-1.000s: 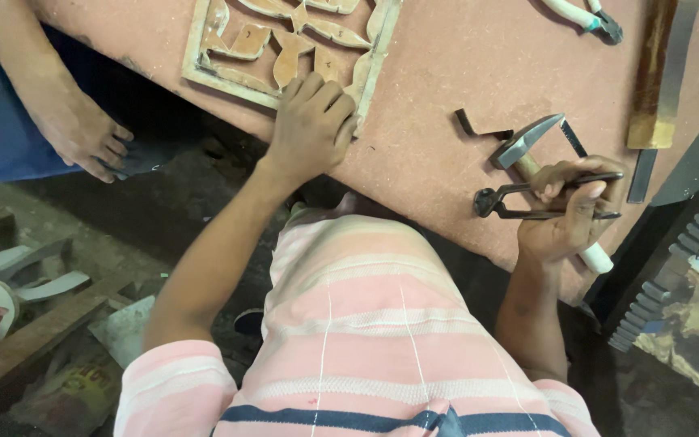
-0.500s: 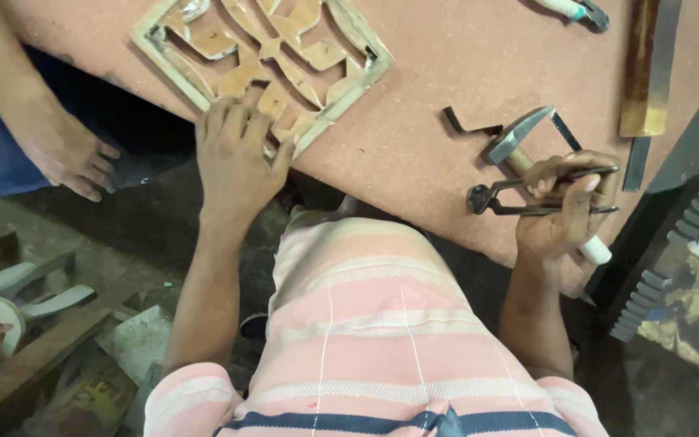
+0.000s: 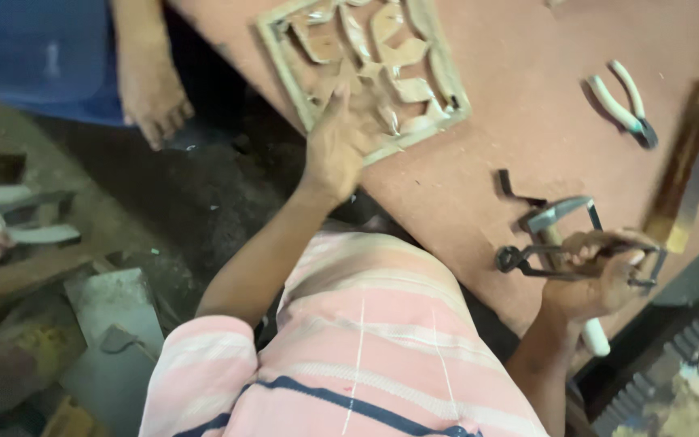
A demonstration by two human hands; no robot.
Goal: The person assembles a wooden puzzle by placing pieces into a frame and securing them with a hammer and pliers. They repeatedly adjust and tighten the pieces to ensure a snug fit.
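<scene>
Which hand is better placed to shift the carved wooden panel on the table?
Left. The left hand already rests on the carved panel; the right hand is occupied gripping metal tools.

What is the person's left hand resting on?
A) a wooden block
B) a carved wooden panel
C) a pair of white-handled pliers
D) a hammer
B: the left hand lies flat on the carved wooden panel at the table's edge, while the white-handled pliers lie untouched farther off.

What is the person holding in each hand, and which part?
The right hand grips a hammer and dark metal pincers by their handles. The left hand holds nothing; it presses flat on the carved wooden panel.
</scene>
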